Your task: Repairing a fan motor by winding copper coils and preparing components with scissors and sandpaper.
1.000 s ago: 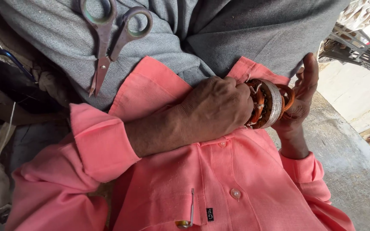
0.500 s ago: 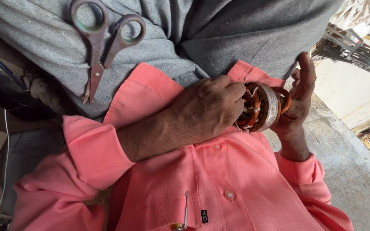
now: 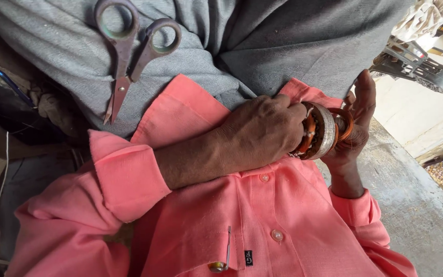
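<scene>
My left hand point(image 3: 262, 133) reaches across my pink shirt point(image 3: 262, 220) and is closed around one side of a round metal stator point(image 3: 326, 131) wound with copper wire. My right hand point(image 3: 357, 128) cups the stator's other side, with the fingers stretched upward behind it. The stator is held between both hands against my belly, just above my lap. Its inner winding is mostly hidden by my left fingers.
A pair of worn scissors point(image 3: 129, 61) lies shut on my grey trousers point(image 3: 262, 41). A pen point(image 3: 227, 251) sticks out of my shirt pocket. A concrete ledge point(image 3: 416, 205) runs along the right. A dark plastic part point(image 3: 416, 69) lies at the upper right, and wires and clutter point(image 3: 6, 118) sit on the left.
Both hands keep hold of the stator in nearly the same place. The view has shifted slightly, and the scissors have not moved on the lap.
</scene>
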